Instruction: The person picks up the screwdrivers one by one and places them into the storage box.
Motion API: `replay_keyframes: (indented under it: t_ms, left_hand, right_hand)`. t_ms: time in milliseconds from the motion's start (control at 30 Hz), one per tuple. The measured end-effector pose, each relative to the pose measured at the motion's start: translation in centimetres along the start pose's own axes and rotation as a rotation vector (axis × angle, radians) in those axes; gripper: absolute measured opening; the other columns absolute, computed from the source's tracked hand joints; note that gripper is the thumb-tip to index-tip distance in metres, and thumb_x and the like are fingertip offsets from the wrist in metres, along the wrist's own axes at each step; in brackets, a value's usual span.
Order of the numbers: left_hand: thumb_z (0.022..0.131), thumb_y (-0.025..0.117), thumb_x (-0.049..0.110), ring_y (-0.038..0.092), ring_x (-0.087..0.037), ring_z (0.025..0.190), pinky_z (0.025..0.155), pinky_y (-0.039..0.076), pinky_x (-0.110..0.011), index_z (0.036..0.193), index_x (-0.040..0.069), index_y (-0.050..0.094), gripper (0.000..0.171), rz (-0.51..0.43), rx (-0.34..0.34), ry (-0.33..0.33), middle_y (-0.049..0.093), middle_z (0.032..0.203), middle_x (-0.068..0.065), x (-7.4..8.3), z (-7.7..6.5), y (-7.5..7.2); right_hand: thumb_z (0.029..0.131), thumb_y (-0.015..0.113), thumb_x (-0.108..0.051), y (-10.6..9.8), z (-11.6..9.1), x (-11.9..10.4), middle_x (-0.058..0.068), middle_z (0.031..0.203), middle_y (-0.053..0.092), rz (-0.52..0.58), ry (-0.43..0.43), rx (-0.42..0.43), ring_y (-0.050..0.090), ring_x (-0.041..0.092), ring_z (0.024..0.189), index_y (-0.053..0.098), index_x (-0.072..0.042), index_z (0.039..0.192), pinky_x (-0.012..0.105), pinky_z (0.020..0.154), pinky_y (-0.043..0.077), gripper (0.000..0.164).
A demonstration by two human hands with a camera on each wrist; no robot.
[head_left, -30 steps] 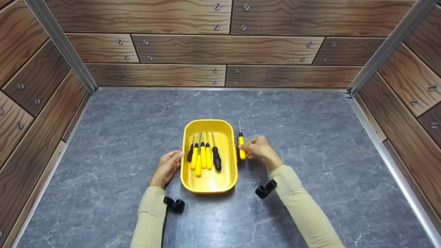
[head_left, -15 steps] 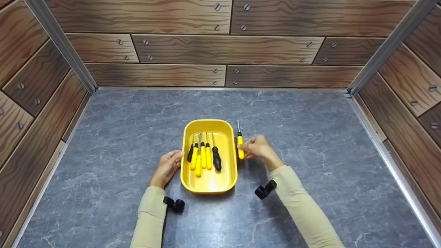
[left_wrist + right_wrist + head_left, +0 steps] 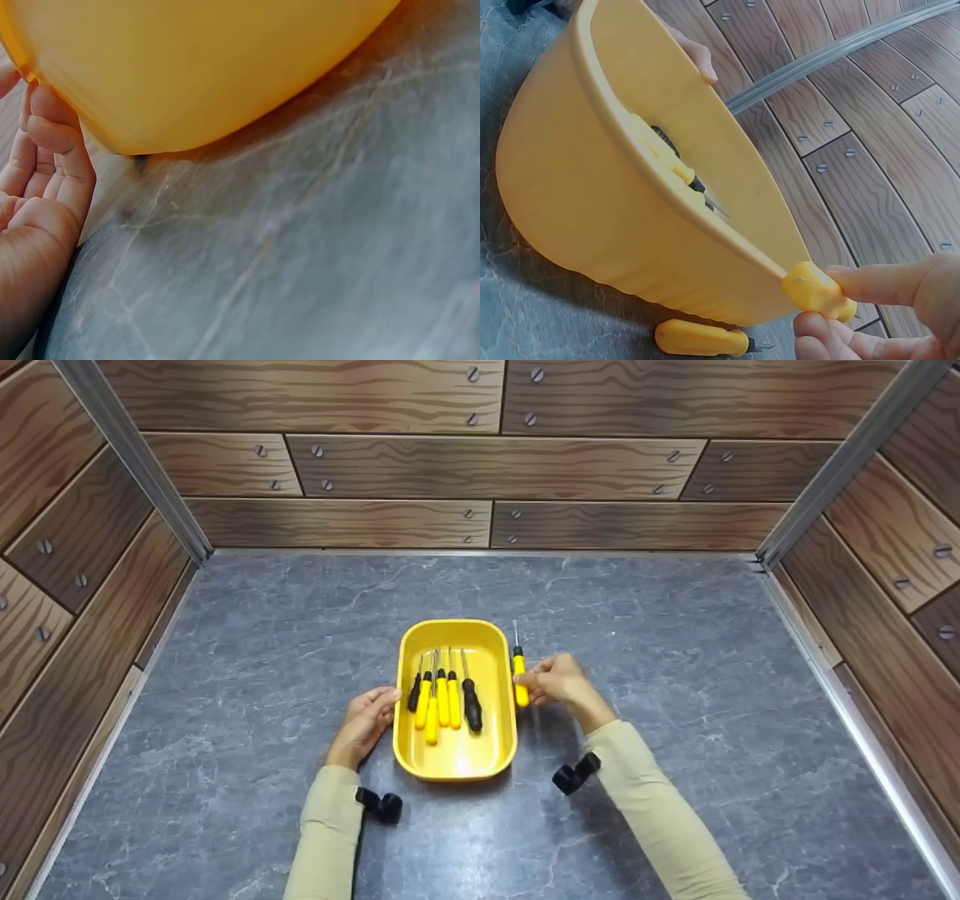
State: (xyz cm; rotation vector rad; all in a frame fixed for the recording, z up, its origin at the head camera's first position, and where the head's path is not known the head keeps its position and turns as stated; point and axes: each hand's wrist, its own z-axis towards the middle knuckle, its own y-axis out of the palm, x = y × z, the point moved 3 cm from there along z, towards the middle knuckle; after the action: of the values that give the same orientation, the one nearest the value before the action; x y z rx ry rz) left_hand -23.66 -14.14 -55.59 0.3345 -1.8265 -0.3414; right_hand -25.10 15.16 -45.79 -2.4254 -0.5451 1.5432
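A yellow plastic bin stands on the table, with several yellow-handled screwdrivers and two black-handled ones, one a longer screwdriver, lying inside. My left hand holds the bin's left wall, thumb over the rim and fingers against the outside. At the right rim my right hand pinches a yellow-and-black screwdriver by its handle, its shaft pointing away from me. Whether this handle touches the rim I cannot tell. Below it, another yellow-handled screwdriver lies on the table beside the bin.
The grey marbled tabletop spreads around the bin. Wood-patterned walls enclose the back and both sides, with metal rails at the corners. Each wrist carries a small black camera.
My right hand has shifted slightly left with the screwdriver, bringing it up to the bin's right rim. The left hand and the bin have stayed put.
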Motion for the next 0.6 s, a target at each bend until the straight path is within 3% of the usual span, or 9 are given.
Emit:
replay_keyframes:
  t_ms: [600]
  left_hand:
    - [0.089,0.054,0.002,0.061,-0.009,0.073,0.069,0.053,-0.021,0.09,0.001,0.061,0.007,0.0,0.002,-0.005,0.064,0.075,0.001,-0.01,0.07,-0.02]
  right_hand:
    - [0.083,0.073,-0.011,0.53,-0.06,-0.6,-0.004,0.052,0.057,-0.002,0.0,-0.002,0.054,0.004,0.041,0.064,0.012,0.1,0.017,0.045,0.051,0.03]
